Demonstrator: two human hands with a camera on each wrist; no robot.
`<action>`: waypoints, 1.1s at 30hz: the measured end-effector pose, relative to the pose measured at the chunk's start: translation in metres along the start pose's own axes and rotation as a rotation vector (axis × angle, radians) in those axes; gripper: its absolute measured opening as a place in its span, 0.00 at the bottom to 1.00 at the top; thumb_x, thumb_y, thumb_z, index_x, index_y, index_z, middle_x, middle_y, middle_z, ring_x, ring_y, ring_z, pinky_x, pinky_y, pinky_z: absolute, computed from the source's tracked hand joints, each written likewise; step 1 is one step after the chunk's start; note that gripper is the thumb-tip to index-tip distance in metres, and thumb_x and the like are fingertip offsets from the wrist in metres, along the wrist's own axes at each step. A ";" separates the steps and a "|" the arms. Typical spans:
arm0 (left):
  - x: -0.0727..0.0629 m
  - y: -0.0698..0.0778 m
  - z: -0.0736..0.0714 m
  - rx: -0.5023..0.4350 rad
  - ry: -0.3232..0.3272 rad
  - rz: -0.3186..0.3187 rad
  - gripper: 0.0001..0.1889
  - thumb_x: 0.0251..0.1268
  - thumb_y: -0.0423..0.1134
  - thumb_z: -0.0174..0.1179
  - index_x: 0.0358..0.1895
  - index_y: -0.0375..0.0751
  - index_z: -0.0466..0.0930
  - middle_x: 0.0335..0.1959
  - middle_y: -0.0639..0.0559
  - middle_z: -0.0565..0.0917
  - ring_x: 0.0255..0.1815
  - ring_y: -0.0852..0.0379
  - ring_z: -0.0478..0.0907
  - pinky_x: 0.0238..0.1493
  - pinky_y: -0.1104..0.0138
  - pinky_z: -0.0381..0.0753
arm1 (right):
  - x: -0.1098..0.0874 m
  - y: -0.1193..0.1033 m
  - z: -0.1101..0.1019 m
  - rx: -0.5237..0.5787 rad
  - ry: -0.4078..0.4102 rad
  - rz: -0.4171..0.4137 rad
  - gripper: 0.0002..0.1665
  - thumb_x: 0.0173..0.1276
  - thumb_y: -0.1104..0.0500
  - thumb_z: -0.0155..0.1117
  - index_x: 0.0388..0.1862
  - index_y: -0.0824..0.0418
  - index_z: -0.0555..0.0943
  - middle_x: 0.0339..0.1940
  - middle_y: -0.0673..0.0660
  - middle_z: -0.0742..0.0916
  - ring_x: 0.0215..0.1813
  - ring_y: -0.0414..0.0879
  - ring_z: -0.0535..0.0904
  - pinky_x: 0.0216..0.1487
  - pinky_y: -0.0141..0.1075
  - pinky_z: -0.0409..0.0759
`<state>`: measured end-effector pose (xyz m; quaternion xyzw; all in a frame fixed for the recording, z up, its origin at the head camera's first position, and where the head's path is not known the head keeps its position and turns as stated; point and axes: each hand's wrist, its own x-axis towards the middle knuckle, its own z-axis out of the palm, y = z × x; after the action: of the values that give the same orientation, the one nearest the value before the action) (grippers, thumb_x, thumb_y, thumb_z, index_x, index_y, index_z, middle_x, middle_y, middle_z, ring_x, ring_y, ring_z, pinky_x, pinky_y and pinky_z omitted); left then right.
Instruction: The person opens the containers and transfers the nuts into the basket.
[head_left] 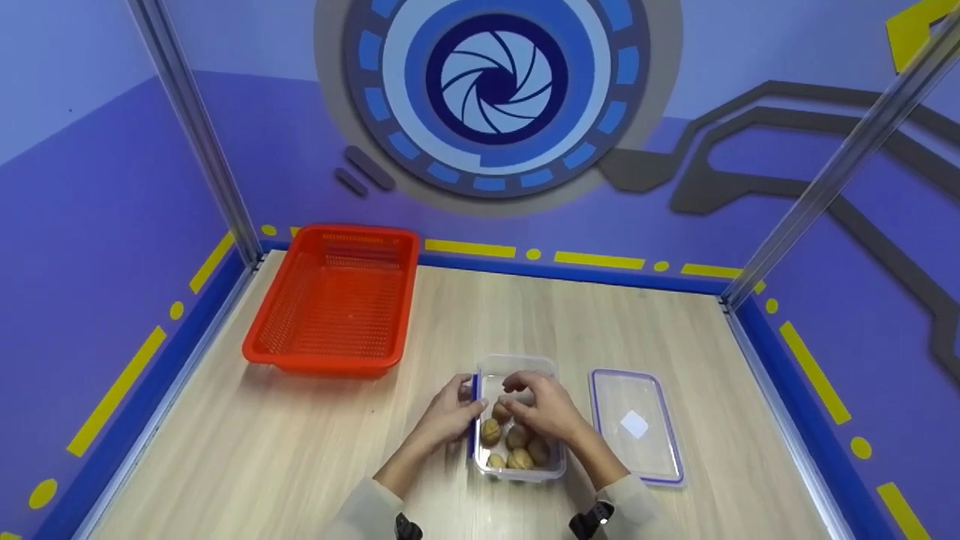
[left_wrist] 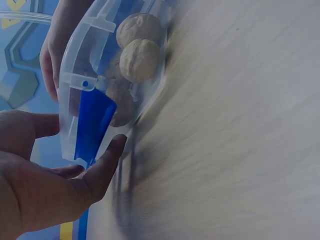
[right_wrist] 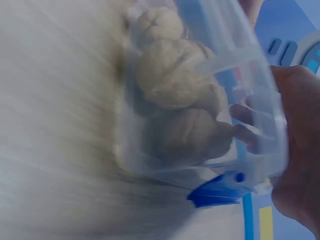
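Observation:
A clear plastic food container (head_left: 491, 386) with blue side latches stands on the table, holding several walnuts (head_left: 520, 459). At its left side my left hand (head_left: 448, 411) grips the wall, thumb at the rim and fingers outside by the blue latch (left_wrist: 94, 122). My right hand (head_left: 546, 406) reaches in over the right wall, with thumb and forefinger apart. One walnut (head_left: 500, 411) lies by that thumb; whether they touch is hard to tell. Through the cloudy wall in the right wrist view, fingertips (right_wrist: 242, 114) show close to a dark walnut (right_wrist: 192, 132).
To the right of the container lies its clear lid (head_left: 652, 454) with a blue-purple edge and a white label (head_left: 634, 424). A red perforated basket (head_left: 322, 366) stands at the back left. Purple-blue panels (head_left: 480, 225) enclose the wooden table (head_left: 337, 450) at the back and sides.

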<state>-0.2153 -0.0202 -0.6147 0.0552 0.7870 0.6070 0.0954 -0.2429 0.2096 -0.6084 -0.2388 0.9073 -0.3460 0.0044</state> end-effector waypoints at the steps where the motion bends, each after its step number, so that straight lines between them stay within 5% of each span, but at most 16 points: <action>1: 0.002 0.002 -0.001 0.013 -0.006 0.004 0.35 0.73 0.40 0.66 0.75 0.26 0.65 0.63 0.28 0.79 0.64 0.33 0.79 0.69 0.42 0.76 | 0.001 0.000 -0.002 0.008 -0.013 -0.001 0.20 0.75 0.48 0.69 0.56 0.61 0.86 0.52 0.54 0.89 0.56 0.53 0.84 0.60 0.55 0.83; 5: 0.003 0.002 -0.003 0.032 -0.035 -0.005 0.34 0.74 0.40 0.66 0.76 0.28 0.64 0.63 0.29 0.80 0.64 0.33 0.78 0.68 0.41 0.75 | 0.002 -0.003 -0.004 -0.020 -0.045 0.000 0.20 0.75 0.49 0.71 0.57 0.61 0.85 0.52 0.55 0.89 0.56 0.54 0.84 0.61 0.54 0.83; 12: 0.003 0.001 -0.003 -0.042 -0.060 -0.017 0.35 0.75 0.41 0.66 0.76 0.27 0.62 0.64 0.29 0.79 0.60 0.36 0.80 0.55 0.47 0.86 | 0.002 -0.001 -0.003 -0.063 0.029 -0.070 0.18 0.72 0.51 0.74 0.53 0.62 0.86 0.49 0.55 0.90 0.54 0.52 0.84 0.56 0.53 0.84; 20: 0.001 0.002 -0.004 0.089 -0.046 0.009 0.33 0.75 0.44 0.65 0.75 0.31 0.66 0.61 0.32 0.81 0.60 0.38 0.80 0.59 0.47 0.82 | -0.005 0.007 -0.015 0.015 0.137 -0.132 0.16 0.70 0.57 0.76 0.51 0.63 0.86 0.46 0.54 0.90 0.50 0.50 0.86 0.50 0.49 0.87; 33: 0.001 -0.003 -0.004 0.097 -0.046 0.028 0.32 0.76 0.45 0.64 0.75 0.31 0.67 0.62 0.30 0.81 0.63 0.33 0.80 0.66 0.42 0.78 | -0.018 0.007 -0.024 0.120 0.177 -0.125 0.14 0.69 0.59 0.77 0.50 0.64 0.87 0.46 0.55 0.90 0.50 0.52 0.86 0.49 0.51 0.87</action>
<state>-0.2174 -0.0241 -0.6168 0.0847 0.8123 0.5679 0.1023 -0.2344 0.2369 -0.5967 -0.2627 0.8652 -0.4188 -0.0830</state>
